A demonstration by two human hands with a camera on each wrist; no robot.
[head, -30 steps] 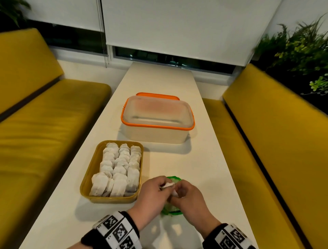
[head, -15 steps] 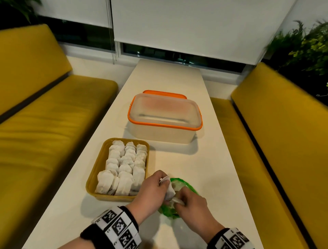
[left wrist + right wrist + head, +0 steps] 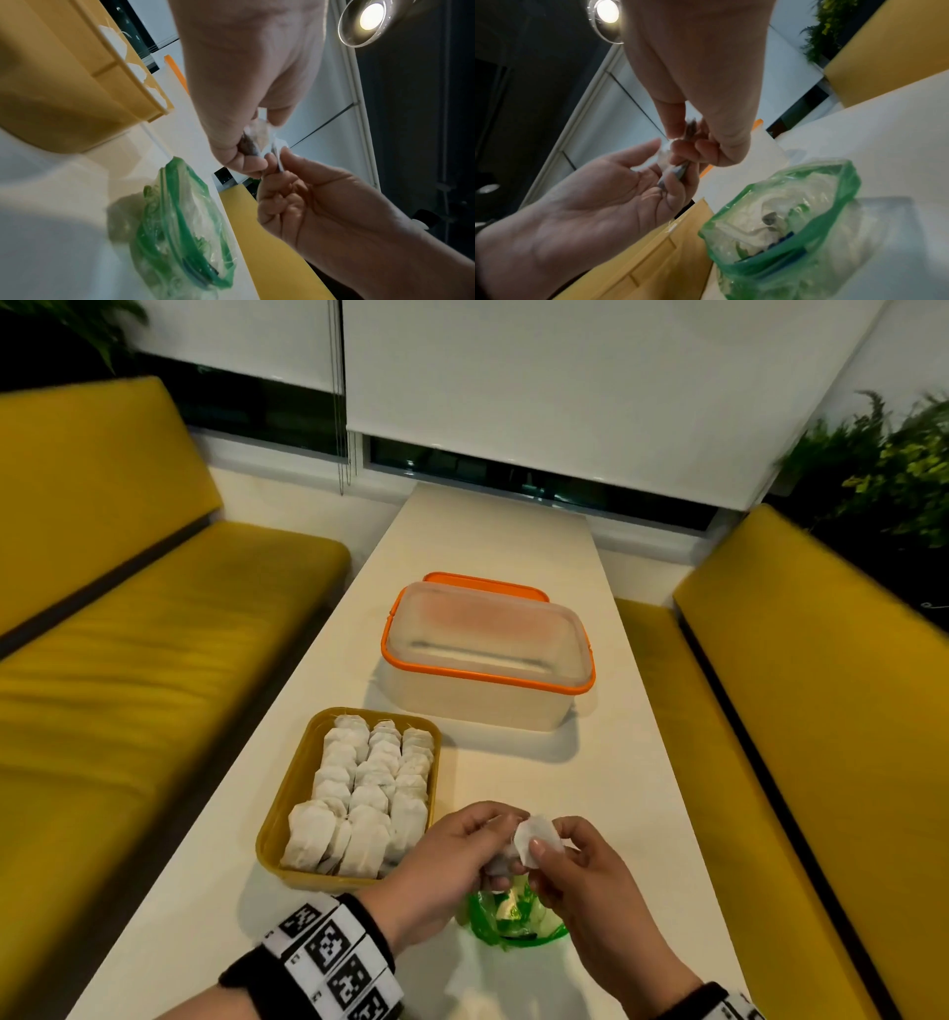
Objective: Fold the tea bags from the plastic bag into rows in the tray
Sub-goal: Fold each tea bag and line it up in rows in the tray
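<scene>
Both hands hold one white tea bag [image 3: 534, 837] just above the open green plastic bag [image 3: 513, 919] at the near table edge. My left hand [image 3: 493, 845] grips the tea bag's lower part; my right hand [image 3: 552, 850] pinches its upper flap between thumb and fingers. In the left wrist view the tea bag [image 3: 259, 134] is crumpled between the fingertips, over the plastic bag [image 3: 180, 223]. The right wrist view shows more tea bags inside the plastic bag [image 3: 782, 213]. Left of the hands, the yellow tray [image 3: 280, 806] holds three rows of folded tea bags [image 3: 369, 788].
A clear container with an orange rim [image 3: 488, 675] stands behind the tray, its orange lid [image 3: 482, 581] behind it. The narrow white table [image 3: 642, 788] runs between yellow benches [image 3: 154, 685] on both sides. Plants [image 3: 883, 464] stand at the far right.
The right hand has come out of the plastic bag's mouth. Both hands now hold the tea bag together, slightly higher above the plastic bag.
</scene>
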